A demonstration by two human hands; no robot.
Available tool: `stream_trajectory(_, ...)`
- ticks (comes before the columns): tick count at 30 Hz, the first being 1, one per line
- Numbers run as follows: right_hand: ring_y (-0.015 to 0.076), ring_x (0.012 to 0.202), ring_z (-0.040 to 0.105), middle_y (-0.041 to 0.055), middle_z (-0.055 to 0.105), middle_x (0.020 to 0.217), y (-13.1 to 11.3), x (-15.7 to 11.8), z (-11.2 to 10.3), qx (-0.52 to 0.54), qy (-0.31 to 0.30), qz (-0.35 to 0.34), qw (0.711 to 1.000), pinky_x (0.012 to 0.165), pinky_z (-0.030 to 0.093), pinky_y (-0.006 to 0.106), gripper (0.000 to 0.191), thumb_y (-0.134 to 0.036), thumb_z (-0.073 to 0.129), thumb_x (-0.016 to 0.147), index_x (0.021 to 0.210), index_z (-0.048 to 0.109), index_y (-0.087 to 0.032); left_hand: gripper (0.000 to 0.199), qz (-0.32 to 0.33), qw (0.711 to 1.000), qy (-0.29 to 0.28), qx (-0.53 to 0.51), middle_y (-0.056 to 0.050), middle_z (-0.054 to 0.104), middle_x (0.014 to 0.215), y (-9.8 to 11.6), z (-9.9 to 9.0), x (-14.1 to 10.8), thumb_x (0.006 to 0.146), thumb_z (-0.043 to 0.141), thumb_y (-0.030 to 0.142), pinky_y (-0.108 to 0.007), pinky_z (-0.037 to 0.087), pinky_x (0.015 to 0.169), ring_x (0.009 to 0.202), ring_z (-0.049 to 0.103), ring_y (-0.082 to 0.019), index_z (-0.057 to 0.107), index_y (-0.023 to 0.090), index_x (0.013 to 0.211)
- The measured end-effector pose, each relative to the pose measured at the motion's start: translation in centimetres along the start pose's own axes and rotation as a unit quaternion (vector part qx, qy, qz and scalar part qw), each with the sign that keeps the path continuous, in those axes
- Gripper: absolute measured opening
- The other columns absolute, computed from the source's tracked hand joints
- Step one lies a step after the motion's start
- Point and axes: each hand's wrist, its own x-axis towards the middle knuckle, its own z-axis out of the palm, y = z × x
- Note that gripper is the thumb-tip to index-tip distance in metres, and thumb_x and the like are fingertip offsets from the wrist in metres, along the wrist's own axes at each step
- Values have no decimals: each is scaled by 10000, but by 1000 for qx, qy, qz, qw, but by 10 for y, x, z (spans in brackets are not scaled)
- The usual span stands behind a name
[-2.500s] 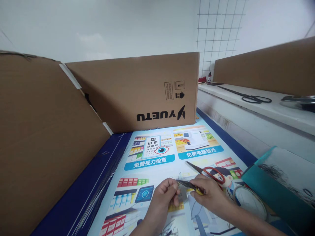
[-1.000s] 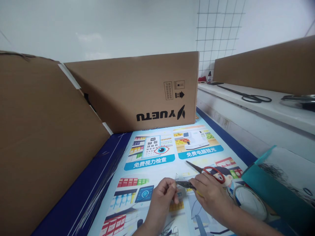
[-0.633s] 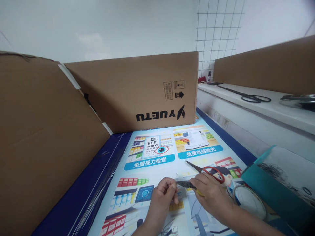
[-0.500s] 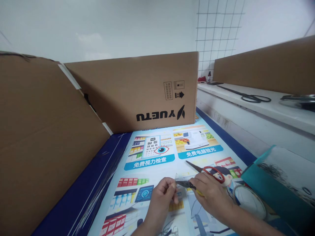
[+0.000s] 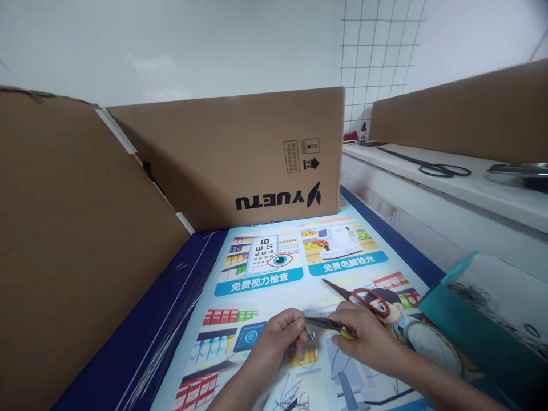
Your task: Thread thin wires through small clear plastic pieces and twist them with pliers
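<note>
My left hand (image 5: 285, 331) is closed in a pinch, its thumb and forefinger on a thin wire (image 5: 311, 334) that bends down to the right of the fingertips. In my right hand (image 5: 359, 328) is a pair of needle-nose pliers (image 5: 323, 323) with dark jaws and yellow on the handles. The jaw tips meet the left fingertips, so whether they clamp the wire is hidden. Just beyond the right hand lie red-handled scissors (image 5: 340, 290), blades pointing to the far left. Several loose wire pieces (image 5: 293, 397) rest below the hands on the printed sheet (image 5: 263, 299).
At the right stands a teal box (image 5: 462, 319) with tangled dark wire inside, beside a round, pale coil-like thing (image 5: 432, 345). Cardboard (image 5: 214, 154) walls the back and left. Long wires (image 5: 160, 348) lie along the left edge. Black scissors (image 5: 443, 169) rest on the white ledge.
The thin wire stood up above my left fingertips and now bends downward. The pliers have stayed at the left fingertips, while the right hand's grip has shifted slightly.
</note>
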Motion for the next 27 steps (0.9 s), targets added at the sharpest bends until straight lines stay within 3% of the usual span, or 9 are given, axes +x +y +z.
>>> stream_trajectory(5, 118, 627, 537, -35, 522, 674, 0, 1, 0, 46, -43, 7, 998, 546, 376, 195, 120, -88, 553, 668, 719, 595, -188, 232, -31, 999, -39, -4, -6, 584, 567, -2, -2, 0, 756, 641, 332, -192, 225, 402, 356, 454, -54, 532, 138, 689)
stream_trajectory(12, 126, 638, 537, -30, 548, 685, 0, 1, -3, 58, -67, 5, 996, 558, 376, 203, 218, -61, 541, 640, 779, 642, -194, 193, -62, 997, -33, 25, -2, 580, 538, 3, 2, -3, 743, 629, 296, -193, 226, 391, 343, 452, -61, 537, 141, 675)
stream_trajectory(21, 126, 653, 545, -29, 570, 730, 5, 0, -3, 108, -82, 26, 990, 557, 392, 198, 211, -72, 563, 653, 802, 647, -195, 166, -52, 998, -36, 19, 0, 566, 511, 1, 2, -3, 784, 557, 239, -199, 220, 405, 336, 448, -61, 518, 145, 654)
stream_trajectory(24, 131, 675, 550, -22, 577, 760, 7, 1, -1, 111, -42, 36, 992, 584, 414, 208, 168, -101, 571, 684, 811, 631, -194, 159, -45, 999, -19, 6, 5, 565, 533, 2, 3, -3, 792, 552, 254, -194, 213, 394, 329, 441, -54, 519, 148, 679)
stream_trajectory(27, 145, 719, 556, -5, 583, 799, 5, 1, 1, 90, 48, 44, 994, 627, 443, 230, 150, -124, 570, 709, 841, 597, -190, 173, -49, 999, 2, -6, 4, 566, 557, 4, 5, -3, 788, 556, 276, -190, 221, 385, 324, 439, -50, 522, 147, 677)
